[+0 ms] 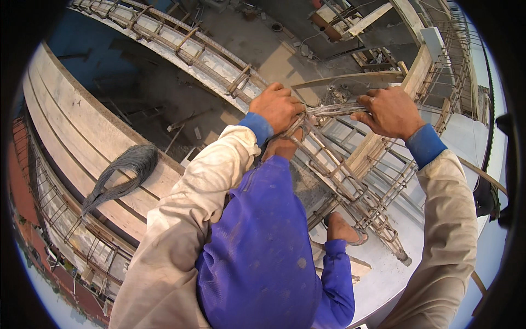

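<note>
My left hand (pixel 278 108) is closed at the rebar cage (pixel 334 170), its fingers curled around the end of a bundle of grey metal strands (pixel 333 110) that looks like tie wire. My right hand (pixel 392 112) pinches the other end of these strands between thumb and fingers. They stretch across above the cage, between both hands. Whether my left fingers also grip a bar is hidden. The cage runs from under my left hand toward the lower right, with bent stirrups around its long bars.
A looped bundle of grey tie wire (pixel 123 170) lies on the wooden planks (pixel 71 131) at left. Another rebar beam (pixel 192 49) crosses the upper left. Below is a deep drop to a floor (pixel 241 27) with debris. My sandalled foot (pixel 342 229) rests beside the cage.
</note>
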`<state>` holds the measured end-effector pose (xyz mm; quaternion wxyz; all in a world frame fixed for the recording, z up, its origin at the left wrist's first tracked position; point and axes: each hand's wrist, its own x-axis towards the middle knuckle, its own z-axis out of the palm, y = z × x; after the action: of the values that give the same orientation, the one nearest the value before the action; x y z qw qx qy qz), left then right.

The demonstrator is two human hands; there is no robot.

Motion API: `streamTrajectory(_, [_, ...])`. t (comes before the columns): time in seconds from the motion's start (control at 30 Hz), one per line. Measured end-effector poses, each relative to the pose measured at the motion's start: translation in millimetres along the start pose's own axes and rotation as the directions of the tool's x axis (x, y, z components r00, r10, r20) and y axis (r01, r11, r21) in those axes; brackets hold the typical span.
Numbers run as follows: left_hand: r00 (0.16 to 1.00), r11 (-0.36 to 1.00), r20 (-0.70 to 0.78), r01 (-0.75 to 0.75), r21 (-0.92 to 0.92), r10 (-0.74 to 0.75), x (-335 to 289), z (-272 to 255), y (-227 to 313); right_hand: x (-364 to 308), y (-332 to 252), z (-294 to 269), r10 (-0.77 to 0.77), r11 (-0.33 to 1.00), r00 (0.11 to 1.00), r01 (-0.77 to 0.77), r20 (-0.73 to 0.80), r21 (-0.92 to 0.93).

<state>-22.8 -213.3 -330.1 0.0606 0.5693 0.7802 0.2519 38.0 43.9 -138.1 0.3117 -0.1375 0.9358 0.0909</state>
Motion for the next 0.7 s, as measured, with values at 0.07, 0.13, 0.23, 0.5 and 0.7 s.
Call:
streamTrajectory(0.07, [1.0, 1.0, 0.015, -0.003, -0.005, 0.003, 0, -1, 0, -1, -5, -1, 0.154, 0.873, 0.891, -0.325, 0.428, 0.362])
streamTrajectory(0.13, [1.0, 1.0, 0.026, 0.0, -0.002, 0.0, -1, -2, 0, -9, -20, 1, 0.096, 0.351, 0.643, -0.736, 0.76, 0.579])
streamTrajectory(0.23, [1.0, 1.0, -0.006, 0.01, -0.016, -0.01, -2, -2, 0, -30, -74, 14, -0.039, -0.343, 0.504, -0.818, 0.863, 0.462])
streamTrajectory(0.5, [0.999, 1.0, -0.033, -0.014, -0.017, 0.013, -4, 2, 1, -46, -182, 34, 0.208, -0.633, 0.611, -0.511, 0.764, 0.582])
streamTrajectory(0.7, [1.0, 1.0, 0.005, 0.006, 0.004, -0.006, 0, 0, 1, -56, -143, 23, 0.507, 0.458, 0.809, -0.546, 0.298, 0.702])
